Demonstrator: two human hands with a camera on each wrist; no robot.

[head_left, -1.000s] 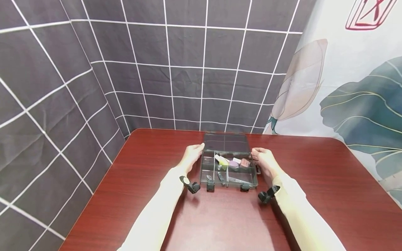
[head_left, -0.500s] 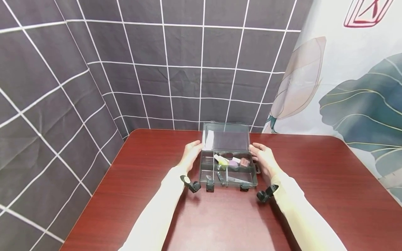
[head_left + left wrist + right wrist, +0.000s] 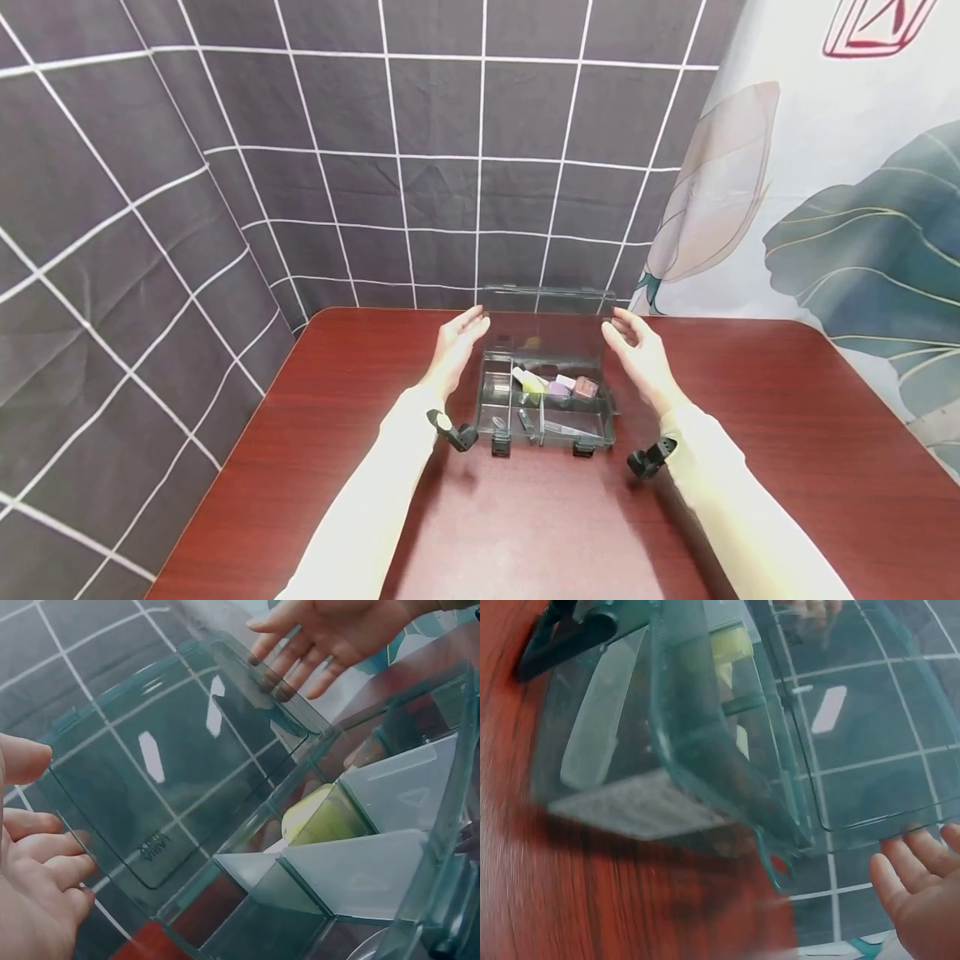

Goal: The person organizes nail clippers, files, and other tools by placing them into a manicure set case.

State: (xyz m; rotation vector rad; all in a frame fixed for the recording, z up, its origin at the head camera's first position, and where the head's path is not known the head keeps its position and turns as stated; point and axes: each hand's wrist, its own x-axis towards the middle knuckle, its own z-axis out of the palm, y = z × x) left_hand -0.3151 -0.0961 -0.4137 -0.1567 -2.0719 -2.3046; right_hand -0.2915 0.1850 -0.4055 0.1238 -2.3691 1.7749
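A see-through dark plastic compartment box sits on the table, its lid raised on the far side and leaning slightly toward me. My left hand is at the lid's left edge, thumb and loosely extended fingers right at the rim. On the opposite edge, my right hand has its fingers spread; the left wrist view shows some through the lid. Inside lie a yellow-green item, a purple item, a pinkish block, and a small clipper-like tool. A pale flat strip shows through the wall.
Two black latches hang at the box's front. The reddish-brown table reaches back to a dark cloth with white grid lines. A leaf-patterned cloth hangs at the right. Each wrist wears a strapped camera.
The lid has swung up from lying back to upright, now tilting toward me. Both hands have risen along its sides; the box base stays in place.
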